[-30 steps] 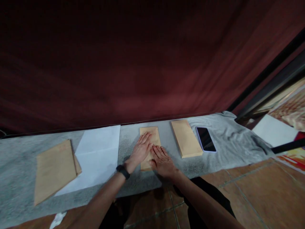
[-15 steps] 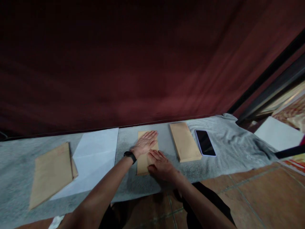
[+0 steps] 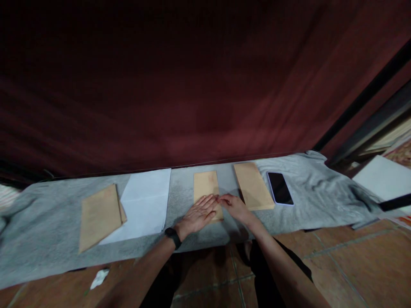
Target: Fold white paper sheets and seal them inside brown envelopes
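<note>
Resting left hand (image 3: 199, 212) palm-down with fingers straight, gripping nothing, across the near half of a narrow brown paper envelope (image 3: 205, 184); bending right hand (image 3: 236, 207) at its right edge, fingertips close against the left ones; can't tell pinch from mere touch there, too small and dim

Have envelope flat, midway along a long grey fabric cover (image 3: 181, 196), between creased white paper (image 3: 146, 201) and a thick tan rectangular paper stack (image 3: 252, 186)

So far: got envelope laid out square, looks smooth on the far half; no view of the near half, under left hand. Remaining: see stack tidy, untouched by either hand, plus loose brown paper pieces (image 3: 101, 218) askew over the white paper

Edges: note near fabric edge under left forearm, just behind black wristband (image 3: 173, 238), with brown tiled floor (image 3: 346, 252) below; dark red hanging fabric (image 3: 205, 107) along far edge

Room: have a grey strip either side of envelope; tight past stack, with dark-screened phone in pale purple case (image 3: 280, 188) right beside it, then wrinkled grey fabric further right
</note>
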Tool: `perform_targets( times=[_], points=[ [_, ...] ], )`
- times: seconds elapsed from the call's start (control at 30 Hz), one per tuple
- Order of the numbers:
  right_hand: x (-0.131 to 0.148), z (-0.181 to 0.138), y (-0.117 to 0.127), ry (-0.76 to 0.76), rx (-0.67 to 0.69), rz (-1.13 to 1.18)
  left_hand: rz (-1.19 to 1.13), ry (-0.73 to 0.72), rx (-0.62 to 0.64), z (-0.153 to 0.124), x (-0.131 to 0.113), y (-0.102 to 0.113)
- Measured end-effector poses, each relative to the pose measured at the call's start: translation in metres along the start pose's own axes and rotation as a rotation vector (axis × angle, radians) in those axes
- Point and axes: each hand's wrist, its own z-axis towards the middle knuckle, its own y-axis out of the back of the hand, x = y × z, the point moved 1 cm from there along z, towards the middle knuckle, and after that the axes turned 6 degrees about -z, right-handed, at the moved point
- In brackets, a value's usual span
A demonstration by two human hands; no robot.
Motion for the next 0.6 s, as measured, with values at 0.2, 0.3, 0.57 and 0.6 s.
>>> perform_targets(
  times=[0.2, 0.3, 0.57, 0.6],
  points=[
    [0.012, -0.010, -0.031, 0.153, -0.090, -0.352, -0.013, 0.007, -0.064, -0.043, -0.027, -0.004],
    [0.016, -0.021, -0.044, 0.220, -0.055, -0.504, 0.001, 0.079, -0.159, -0.057, -0.038, -0.008],
    [0.017, -0.049, -0.050, 0.239, -0.051, -0.631, -0.010, 0.104, -0.327, -0.076, -0.050, -0.020],
    [0.019, -0.054, -0.051, 0.249, -0.051, -0.639, -0.022, 0.107, -0.332, -0.077, -0.051, -0.020]
  ],
)
